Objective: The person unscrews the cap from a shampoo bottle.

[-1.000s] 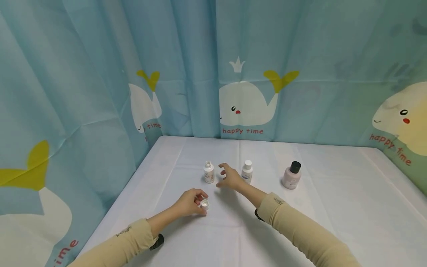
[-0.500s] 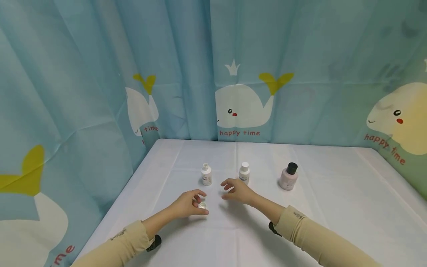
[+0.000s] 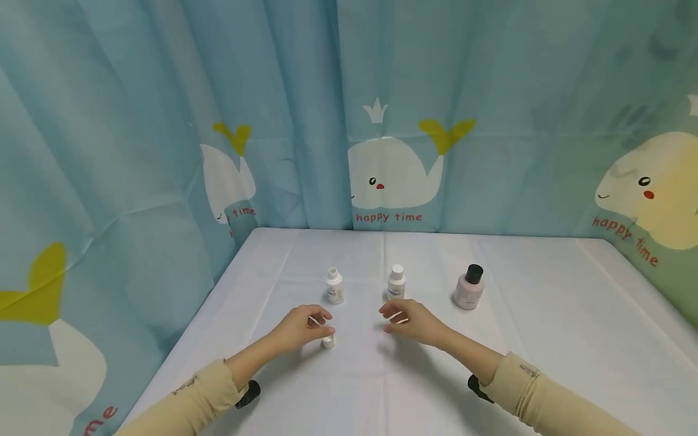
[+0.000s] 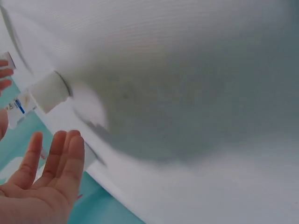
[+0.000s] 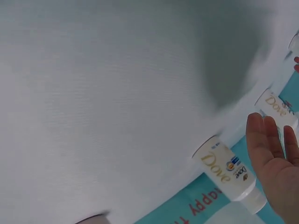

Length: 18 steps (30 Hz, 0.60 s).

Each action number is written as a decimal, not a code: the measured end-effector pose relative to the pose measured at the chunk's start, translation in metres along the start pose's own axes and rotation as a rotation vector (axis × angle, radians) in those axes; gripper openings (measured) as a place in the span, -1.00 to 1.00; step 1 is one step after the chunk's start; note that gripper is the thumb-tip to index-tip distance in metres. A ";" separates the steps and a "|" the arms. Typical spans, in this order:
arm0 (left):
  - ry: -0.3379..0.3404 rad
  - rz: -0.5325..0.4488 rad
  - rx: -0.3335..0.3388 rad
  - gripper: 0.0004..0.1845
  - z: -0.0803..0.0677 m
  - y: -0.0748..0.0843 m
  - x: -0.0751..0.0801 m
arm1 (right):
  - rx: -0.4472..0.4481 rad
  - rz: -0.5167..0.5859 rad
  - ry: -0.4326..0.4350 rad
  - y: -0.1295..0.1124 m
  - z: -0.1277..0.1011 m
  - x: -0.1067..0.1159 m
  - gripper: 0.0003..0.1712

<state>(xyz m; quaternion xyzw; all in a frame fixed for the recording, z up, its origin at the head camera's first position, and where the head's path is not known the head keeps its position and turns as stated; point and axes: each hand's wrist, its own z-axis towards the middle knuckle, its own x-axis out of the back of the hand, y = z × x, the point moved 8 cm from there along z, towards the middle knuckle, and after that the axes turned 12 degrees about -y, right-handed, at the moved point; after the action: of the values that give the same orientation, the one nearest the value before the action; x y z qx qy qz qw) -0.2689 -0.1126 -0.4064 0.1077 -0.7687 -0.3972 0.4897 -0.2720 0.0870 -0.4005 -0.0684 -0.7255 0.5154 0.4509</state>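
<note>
A small white bottle cap [image 3: 328, 343] sits on the white table. My left hand [image 3: 303, 327] hovers just above it, fingers apart and holding nothing; the left wrist view shows the cap [image 4: 49, 92] separate from the loosely extended fingers. Behind them stands an uncapped white bottle [image 3: 335, 287], its neck bare. To the right, a second white bottle [image 3: 396, 283] wears its white cap, and in the right wrist view this bottle [image 5: 226, 168] reads "Dove". In front of that bottle, overlapping its base in the head view, my right hand [image 3: 417, 322] is relaxed and holds nothing.
A pink bottle with a black cap [image 3: 469, 289] stands farther right. Blue curtains [image 3: 305, 121] printed with whales hang along the table's back and left sides. Dark wrist straps show under both beige sleeves [image 3: 545, 387].
The cap, earlier between my left thumb and fingers, now rests on the table below that hand. My right hand has moved from beside the uncapped bottle rightward and back toward me.
</note>
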 end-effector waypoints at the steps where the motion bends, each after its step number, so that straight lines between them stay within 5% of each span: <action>1: 0.005 0.002 -0.017 -0.70 0.001 0.002 0.001 | 0.003 0.001 0.004 0.001 -0.003 0.002 -0.63; 18: -0.020 -0.009 -0.153 -0.72 0.029 0.046 0.003 | 0.011 0.003 0.098 0.015 -0.046 0.029 -0.64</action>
<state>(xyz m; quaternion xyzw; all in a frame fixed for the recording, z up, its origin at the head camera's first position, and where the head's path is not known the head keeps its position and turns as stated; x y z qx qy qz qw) -0.2846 -0.0691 -0.3776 0.0693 -0.7404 -0.4581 0.4870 -0.2613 0.1416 -0.3925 -0.0921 -0.6997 0.5160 0.4855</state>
